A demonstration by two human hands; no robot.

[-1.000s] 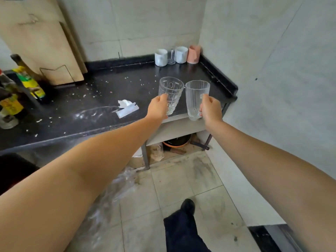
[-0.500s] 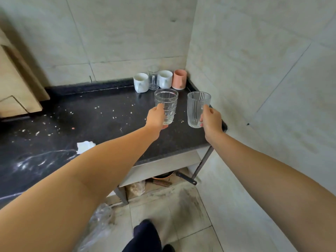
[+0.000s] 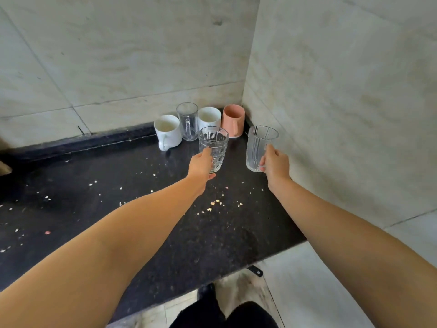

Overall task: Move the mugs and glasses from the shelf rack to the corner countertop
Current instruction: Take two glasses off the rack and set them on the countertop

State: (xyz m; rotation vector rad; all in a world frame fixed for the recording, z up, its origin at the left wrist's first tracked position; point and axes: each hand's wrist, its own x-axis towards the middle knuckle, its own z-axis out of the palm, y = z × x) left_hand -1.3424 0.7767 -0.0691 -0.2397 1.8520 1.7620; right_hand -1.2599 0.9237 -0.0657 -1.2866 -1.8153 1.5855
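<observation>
My left hand (image 3: 201,165) grips a patterned clear glass (image 3: 214,147), held upright above the black countertop (image 3: 146,209). A ribbed clear glass (image 3: 256,145) is gripped by my right hand (image 3: 274,165), close to the right wall. Behind them, in the corner, stand a white mug (image 3: 167,131), a clear glass mug (image 3: 188,120), a second white mug (image 3: 209,117) and a pink mug (image 3: 233,120), in a row against the back wall.
Tiled walls close the corner at the back and right. Crumbs lie scattered over the countertop. The counter's front edge (image 3: 212,278) runs above the tiled floor, where my dark-clothed legs (image 3: 222,311) show.
I have stepped closer to the corner. Both hands, each with its glass, have moved forward over the countertop toward the row of mugs.
</observation>
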